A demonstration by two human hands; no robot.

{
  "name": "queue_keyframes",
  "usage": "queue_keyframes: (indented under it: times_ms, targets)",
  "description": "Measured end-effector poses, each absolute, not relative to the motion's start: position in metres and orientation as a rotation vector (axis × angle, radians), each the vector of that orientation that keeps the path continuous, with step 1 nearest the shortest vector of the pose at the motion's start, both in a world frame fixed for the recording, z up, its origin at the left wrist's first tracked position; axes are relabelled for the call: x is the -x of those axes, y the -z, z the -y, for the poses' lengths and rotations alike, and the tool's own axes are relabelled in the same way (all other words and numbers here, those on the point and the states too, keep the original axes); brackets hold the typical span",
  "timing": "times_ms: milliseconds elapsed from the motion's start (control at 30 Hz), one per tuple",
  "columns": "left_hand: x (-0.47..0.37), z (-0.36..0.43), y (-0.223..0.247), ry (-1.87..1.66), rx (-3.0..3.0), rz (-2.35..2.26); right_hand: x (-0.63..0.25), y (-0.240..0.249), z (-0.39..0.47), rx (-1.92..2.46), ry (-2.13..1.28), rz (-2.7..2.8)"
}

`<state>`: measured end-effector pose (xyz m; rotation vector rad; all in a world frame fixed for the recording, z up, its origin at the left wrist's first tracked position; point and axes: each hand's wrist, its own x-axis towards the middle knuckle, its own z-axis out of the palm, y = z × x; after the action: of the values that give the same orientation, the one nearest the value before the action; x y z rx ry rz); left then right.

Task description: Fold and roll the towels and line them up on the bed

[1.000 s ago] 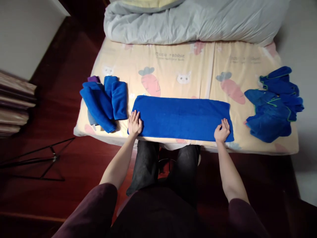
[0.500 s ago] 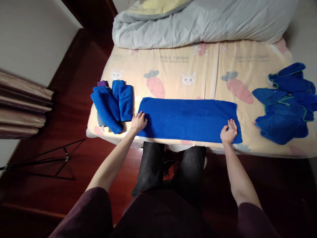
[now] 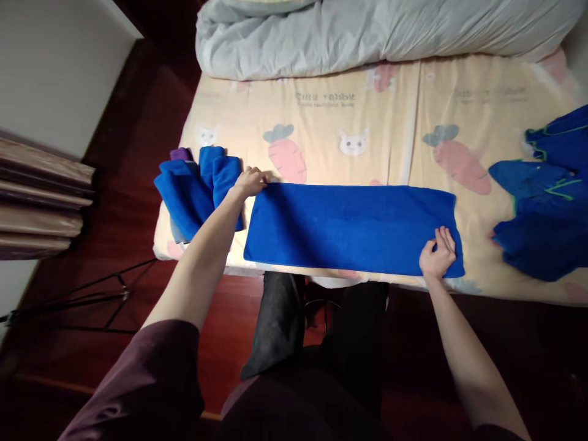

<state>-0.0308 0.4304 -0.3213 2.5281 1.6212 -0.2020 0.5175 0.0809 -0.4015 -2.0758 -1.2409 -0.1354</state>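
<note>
A blue towel (image 3: 349, 226) lies flat as a long rectangle along the near edge of the bed. My left hand (image 3: 252, 180) is at its far left corner, fingers closed together on that corner. Over the towel's near right part rests my right hand (image 3: 438, 252), its fingers curled on the cloth; whether they pinch any of it is hidden. Rolled blue towels (image 3: 188, 196) lie at the left, partly behind my left forearm, with a purple one (image 3: 180, 154) at their far end.
On the right of the bed (image 3: 321, 135) is a loose heap of blue cloths (image 3: 542, 214) with green edging. A grey quilt (image 3: 321, 46) is bunched at the back. A black tripod (image 3: 122, 294) stands on the floor at the left.
My left hand has moved from the towel's left side up to its far left corner. My right hand has stayed near the right end. The view has shifted slightly.
</note>
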Motion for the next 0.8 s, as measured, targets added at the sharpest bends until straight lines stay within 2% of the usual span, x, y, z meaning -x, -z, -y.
queue_keyframes:
  times_ms: [167,267,367,500,700,800]
  targets:
    - [0.023,-0.425,0.311,0.34,-2.409,-1.834,-0.518,0.402,-0.081,2.055,0.177,1.259]
    - [0.007,-0.398,0.308,0.132,-2.432,-1.868,-0.517,0.402,-0.082,2.069,0.161,1.241]
    - [-0.017,-0.356,0.315,-0.126,-2.49,-1.701,-0.517,0.402,-0.082,2.085,0.139,1.233]
    - [-0.034,-0.312,0.339,-0.178,-2.432,-1.49,-0.515,0.4,-0.082,2.1,0.124,1.233]
    - [-0.024,-0.302,0.365,-0.452,-2.174,-1.898,-0.511,0.394,-0.081,2.146,0.106,1.241]
    - [-0.025,-0.303,0.366,-0.483,-2.124,-1.933,-0.512,0.395,-0.081,2.158,0.131,1.252]
